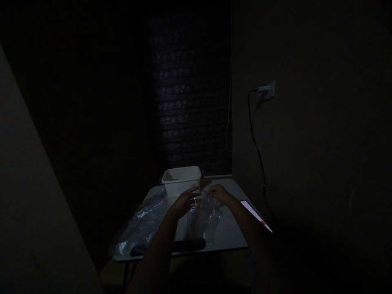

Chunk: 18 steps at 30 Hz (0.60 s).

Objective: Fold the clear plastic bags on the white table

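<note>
A clear plastic bag [203, 218] hangs between my hands above the white table. My right hand [219, 193] pinches its top edge, fingers closed. On the bag's other side, my left hand [184, 201] has its fingers stretched out and apart; whether they touch the plastic is hard to see in the dim light. Beyond my hands stands a white plastic bucket [180, 188] with a handle at its side. More clear plastic bags [141, 224] lie in a loose heap to the left of my left arm.
The small folding table [228, 234] has a dark slot along its near edge. A lit screen [255, 214] lies at the right edge. A plug with a black cable [259, 153] hangs from the right wall, and a blind [183, 102] covers the window behind.
</note>
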Each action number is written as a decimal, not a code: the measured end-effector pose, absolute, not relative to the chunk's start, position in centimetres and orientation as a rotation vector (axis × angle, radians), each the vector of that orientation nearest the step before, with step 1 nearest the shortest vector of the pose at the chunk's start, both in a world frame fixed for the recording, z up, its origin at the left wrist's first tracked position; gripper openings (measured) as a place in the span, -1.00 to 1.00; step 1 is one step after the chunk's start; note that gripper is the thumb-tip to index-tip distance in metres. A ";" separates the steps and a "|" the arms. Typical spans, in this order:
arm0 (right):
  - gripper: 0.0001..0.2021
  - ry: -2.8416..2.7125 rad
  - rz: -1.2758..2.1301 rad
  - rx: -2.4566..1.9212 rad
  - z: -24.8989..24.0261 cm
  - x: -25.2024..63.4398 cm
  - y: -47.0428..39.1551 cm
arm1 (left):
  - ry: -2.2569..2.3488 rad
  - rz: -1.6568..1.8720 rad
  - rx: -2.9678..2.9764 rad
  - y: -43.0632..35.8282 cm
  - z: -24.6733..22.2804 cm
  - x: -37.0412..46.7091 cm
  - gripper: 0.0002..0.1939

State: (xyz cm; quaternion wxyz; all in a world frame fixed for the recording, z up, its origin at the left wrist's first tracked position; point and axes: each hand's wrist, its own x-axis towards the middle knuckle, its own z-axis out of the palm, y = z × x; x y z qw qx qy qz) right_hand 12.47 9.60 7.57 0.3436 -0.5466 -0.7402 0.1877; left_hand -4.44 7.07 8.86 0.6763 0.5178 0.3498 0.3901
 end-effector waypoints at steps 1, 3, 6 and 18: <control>-0.87 -1.935 0.456 -1.440 7.5 12.5 9.7 | 0.827 0.890 1.176 7.2 8.7 -4.4 -0.64; -0.86 -1.944 0.424 -1.472 7.4 12.6 9.7 | 0.936 0.934 1.193 7.4 8.2 -4.5 -0.71; -0.84 -1.937 0.392 -1.528 7.4 12.8 9.5 | 1.093 1.031 1.202 7.6 7.7 -4.7 -0.79; -0.71 -1.655 0.326 -2.029 8.6 12.8 8.9 | 1.285 1.066 1.170 8.5 6.7 -5.1 -0.89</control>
